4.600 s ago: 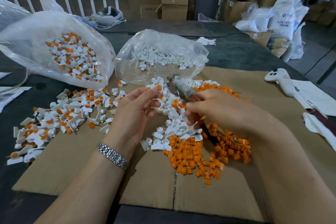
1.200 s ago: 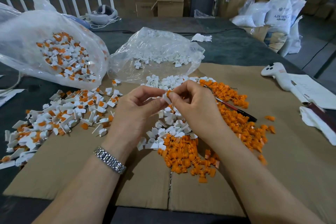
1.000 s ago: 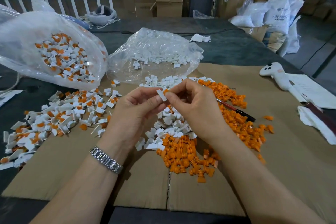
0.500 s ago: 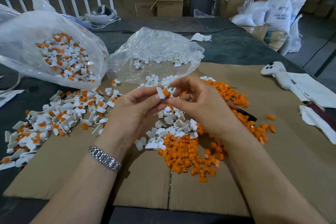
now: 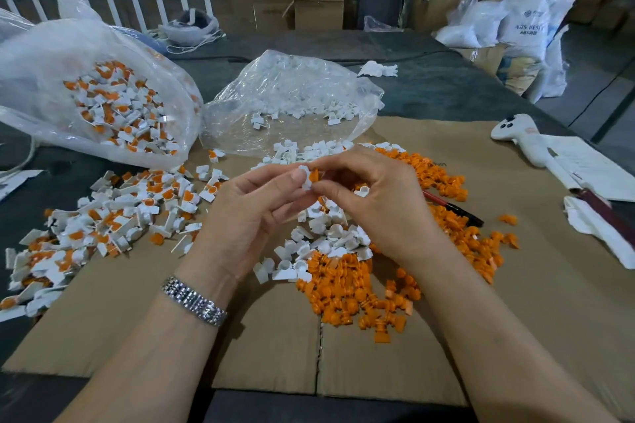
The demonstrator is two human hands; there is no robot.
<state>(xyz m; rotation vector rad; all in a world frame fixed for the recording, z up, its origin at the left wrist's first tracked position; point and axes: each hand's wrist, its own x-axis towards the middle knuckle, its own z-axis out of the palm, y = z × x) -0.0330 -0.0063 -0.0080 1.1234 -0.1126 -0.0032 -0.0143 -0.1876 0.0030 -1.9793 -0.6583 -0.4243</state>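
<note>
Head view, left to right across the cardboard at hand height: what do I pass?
Pile of assembled white-and-orange pieces → left hand → white piece it pinches → orange piece the right hand pinches → right hand → pen → white controller → crumpled white material.

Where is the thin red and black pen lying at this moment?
In the head view, the thin red and black pen lies on the brown cardboard sheet, just right of the right hand, among the loose orange plastic plugs.
</note>
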